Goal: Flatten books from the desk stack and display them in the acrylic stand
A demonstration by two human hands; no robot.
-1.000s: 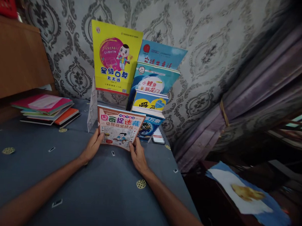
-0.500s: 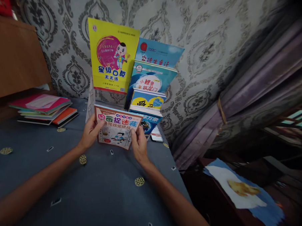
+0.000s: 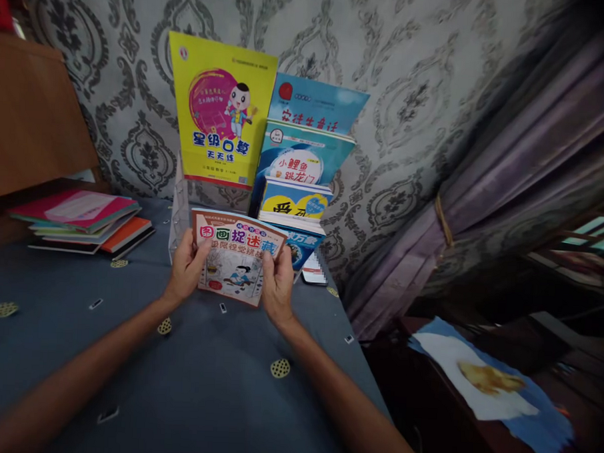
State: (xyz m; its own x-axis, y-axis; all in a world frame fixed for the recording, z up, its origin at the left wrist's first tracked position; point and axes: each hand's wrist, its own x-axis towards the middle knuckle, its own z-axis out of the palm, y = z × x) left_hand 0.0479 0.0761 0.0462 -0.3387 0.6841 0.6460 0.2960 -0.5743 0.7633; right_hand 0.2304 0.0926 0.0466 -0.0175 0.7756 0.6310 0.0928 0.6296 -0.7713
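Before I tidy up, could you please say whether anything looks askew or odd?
The book pile at the left is askew, its edges jutting unevenly. The yellowish patch on the right-hand cloth is too blurred to identify.

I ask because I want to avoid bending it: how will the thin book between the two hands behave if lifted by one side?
The thin book would probably flex or sag, since its cover already curves slightly between the left hand and right hand. It looks slim, so it is likely light.
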